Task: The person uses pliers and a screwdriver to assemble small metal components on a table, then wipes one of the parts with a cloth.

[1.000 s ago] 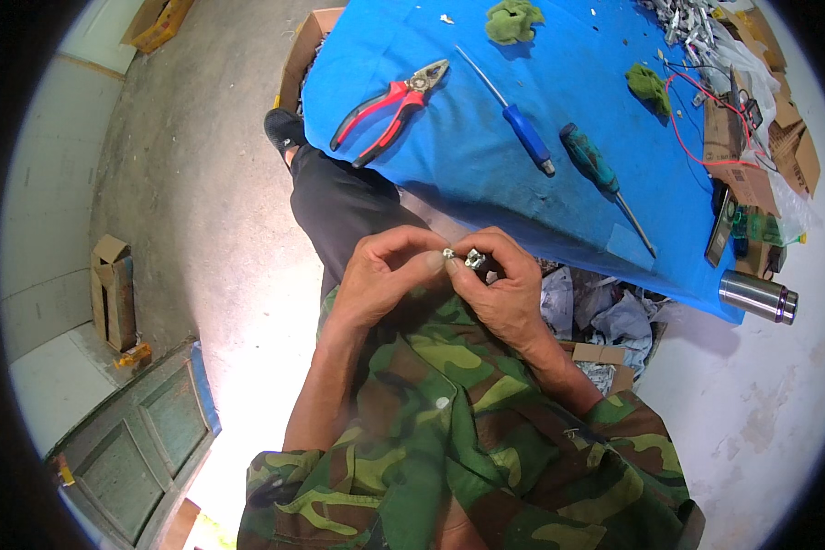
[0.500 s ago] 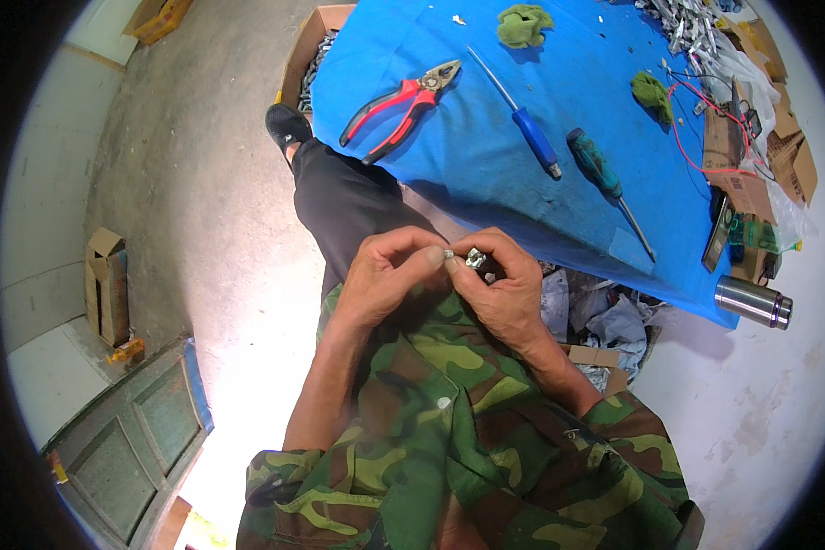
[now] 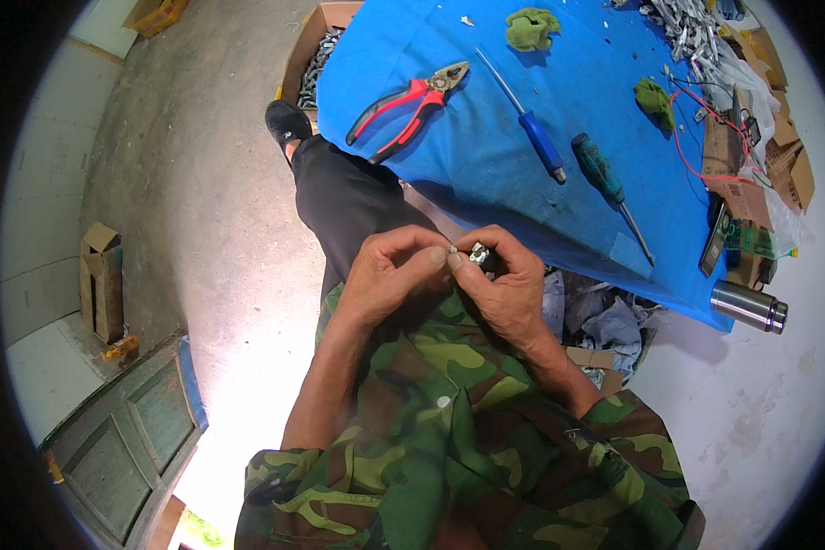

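Observation:
Over my lap, my left hand (image 3: 390, 275) and my right hand (image 3: 502, 284) meet at the fingertips. My left thumb and forefinger pinch a tiny silvery piece (image 3: 452, 249). A shiny metal part (image 3: 478, 253) is gripped between the thumb and curled fingers of my right hand; most of it is hidden, so its kind is unclear. Beyond my hands, on the blue-covered table, lie red-and-black combination pliers (image 3: 412, 110), a blue-handled screwdriver (image 3: 533, 133) and a dark green-handled screwdriver (image 3: 605, 179).
Two green cloths (image 3: 532, 29) and many metal parts (image 3: 683, 32) lie farther back. A steel flask (image 3: 749, 306) lies at the table's right corner, near a phone (image 3: 715, 240). A carton of metal pieces (image 3: 319, 69) stands beyond my foot. Under the table are plastic bags (image 3: 614, 323).
Both hands stay together, with the fingertips barely shifted and the metal part turned slightly. The table and its tools sit slightly differently in the picture, as the view moved a little.

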Demonstrator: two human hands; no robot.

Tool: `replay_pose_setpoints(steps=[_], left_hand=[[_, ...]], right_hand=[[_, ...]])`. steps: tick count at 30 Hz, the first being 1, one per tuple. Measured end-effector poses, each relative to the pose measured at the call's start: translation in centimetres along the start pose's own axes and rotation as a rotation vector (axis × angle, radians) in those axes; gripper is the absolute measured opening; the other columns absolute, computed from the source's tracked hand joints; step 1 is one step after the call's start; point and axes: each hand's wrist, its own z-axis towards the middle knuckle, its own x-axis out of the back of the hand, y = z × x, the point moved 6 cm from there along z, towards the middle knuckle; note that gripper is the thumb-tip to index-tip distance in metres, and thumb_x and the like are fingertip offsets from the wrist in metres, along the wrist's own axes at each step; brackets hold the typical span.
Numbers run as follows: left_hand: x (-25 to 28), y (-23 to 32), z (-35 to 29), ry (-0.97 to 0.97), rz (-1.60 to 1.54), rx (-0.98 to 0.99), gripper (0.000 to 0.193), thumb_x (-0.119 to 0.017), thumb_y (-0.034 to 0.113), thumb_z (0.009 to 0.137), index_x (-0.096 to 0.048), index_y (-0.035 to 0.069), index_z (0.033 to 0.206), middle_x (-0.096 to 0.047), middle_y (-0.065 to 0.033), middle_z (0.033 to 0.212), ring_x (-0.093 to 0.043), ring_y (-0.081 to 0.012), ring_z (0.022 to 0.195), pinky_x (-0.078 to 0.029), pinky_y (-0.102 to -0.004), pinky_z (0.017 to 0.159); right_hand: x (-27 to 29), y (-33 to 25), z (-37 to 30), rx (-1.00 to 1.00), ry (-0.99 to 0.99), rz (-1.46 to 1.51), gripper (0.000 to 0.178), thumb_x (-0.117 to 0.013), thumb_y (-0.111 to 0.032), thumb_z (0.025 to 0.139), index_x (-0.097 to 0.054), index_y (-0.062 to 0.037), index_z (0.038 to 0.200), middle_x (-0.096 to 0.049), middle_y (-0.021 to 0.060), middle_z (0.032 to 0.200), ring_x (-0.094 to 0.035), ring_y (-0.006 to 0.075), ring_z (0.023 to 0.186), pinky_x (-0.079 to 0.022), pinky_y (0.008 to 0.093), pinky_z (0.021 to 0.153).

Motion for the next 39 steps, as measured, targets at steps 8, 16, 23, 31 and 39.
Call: replay_pose_setpoints(steps=[8,16,23,31,39], left_hand=[[0.1,-0.1,-0.1,-0.001,-0.043,-0.003,0.022,-0.07,0.02,0.1,-0.073,-0.001,0.109,-0.072,-0.0065,0.091,-0.066,-0.0127,0.081,-0.053,-0.0281,0.076],[-0.1,0.0,0.2,0.037,-0.128,-0.005,0.021,-0.071,0.015,0.1,-0.072,-0.001,0.114,-0.071,-0.0058,0.093,-0.065,-0.0125,0.081,-0.053,-0.0282,0.075],[-0.5,1.1,-0.5,0.089,-0.141,0.013,0.023,-0.072,0.009,0.099,-0.074,-0.002,0.119,-0.073,-0.0046,0.095,-0.067,-0.0114,0.079,-0.056,-0.0274,0.074],[0.4,1.0,-1.2,0.045,-0.225,0.017,0.021,-0.077,0.009,0.096,-0.072,-0.001,0.114,-0.072,-0.0057,0.094,-0.068,-0.0119,0.082,-0.055,-0.0261,0.076],[3.7,3.3,-4.2,0.246,-0.294,-0.001,0.012,-0.074,0.008,0.095,-0.07,0.0,0.103,-0.071,-0.0084,0.089,-0.065,-0.0131,0.075,-0.052,-0.0273,0.069]], right_hand=[[-0.4,0.0,0.1,-0.02,-0.009,0.074,0.012,-0.077,-0.006,0.091,-0.072,-0.0023,0.101,-0.073,0.0049,0.092,-0.068,0.0112,0.085,-0.054,0.0275,0.076],[-0.3,-0.2,0.4,-0.03,-0.008,0.117,0.011,-0.077,-0.007,0.092,-0.071,-0.0018,0.101,-0.073,0.0034,0.092,-0.067,0.0083,0.084,-0.053,0.0252,0.076],[0.0,0.9,0.4,-0.214,-0.068,0.158,0.014,-0.077,-0.013,0.095,-0.071,-0.0012,0.1,-0.069,-0.0011,0.084,-0.06,0.0049,0.075,-0.047,0.0225,0.067],[-1.0,0.8,0.8,-0.369,-0.212,0.375,0.013,-0.078,-0.012,0.095,-0.073,-0.0023,0.102,-0.064,-0.0034,0.08,-0.054,0.0023,0.066,-0.039,0.02,0.057],[-4.3,-1.9,2.0,-0.354,-0.395,0.378,0.014,-0.077,-0.01,0.096,-0.072,-0.0011,0.106,-0.067,-0.0027,0.088,-0.059,0.0029,0.075,-0.047,0.02,0.066]])
